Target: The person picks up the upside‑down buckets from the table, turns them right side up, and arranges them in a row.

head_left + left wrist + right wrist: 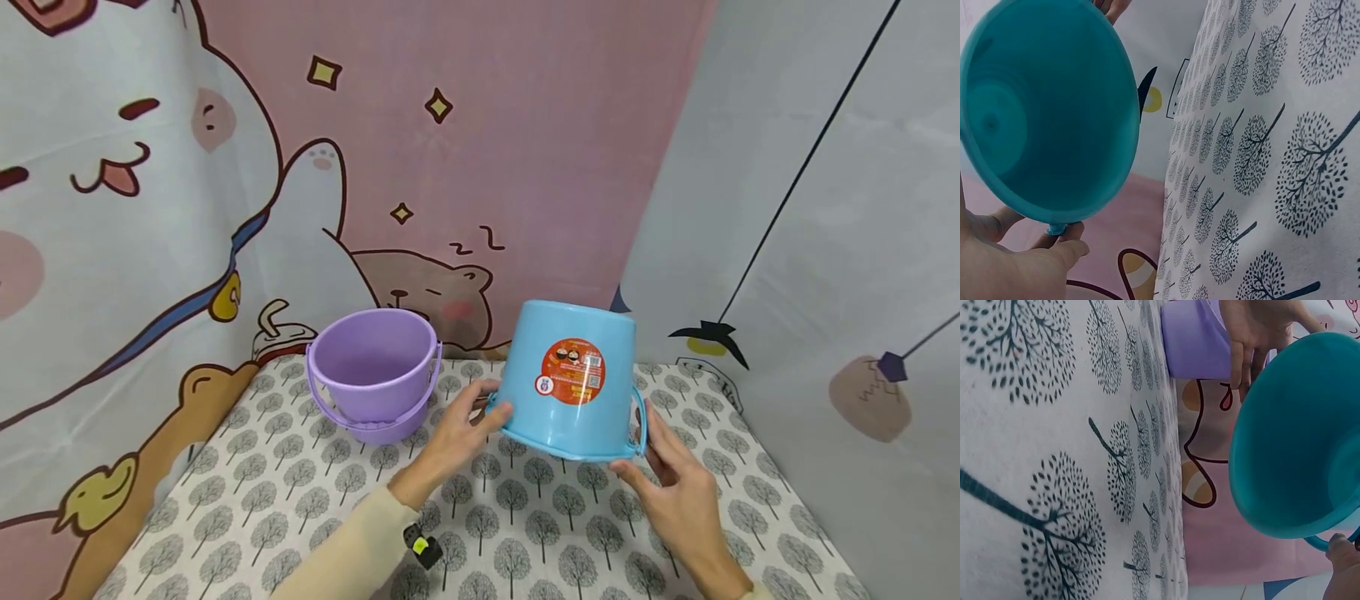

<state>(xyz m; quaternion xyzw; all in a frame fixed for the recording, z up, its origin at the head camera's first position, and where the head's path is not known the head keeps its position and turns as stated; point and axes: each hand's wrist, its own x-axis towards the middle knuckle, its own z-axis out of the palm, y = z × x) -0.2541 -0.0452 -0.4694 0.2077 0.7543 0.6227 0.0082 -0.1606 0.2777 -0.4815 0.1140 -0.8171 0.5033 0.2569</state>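
A light blue bucket [525,375] is held upside down above the table, its base up and slightly tilted, with a round orange label [573,371] on its side. My left hand [457,433] grips the rim on the left. On the other side my right hand [678,492] holds the rim near the handle [641,425]. Both wrist views look into the bucket's hollow inside [1054,106], where nothing is seen. A purple bucket [375,358] stands upright on the table to the left, its handle hanging down in front.
A cloth with grey tree prints [480,533] covers the table. Behind it hangs a pink and white backdrop [540,150] with cartoon animals, and pale grey cloth [825,208] hangs on the right.
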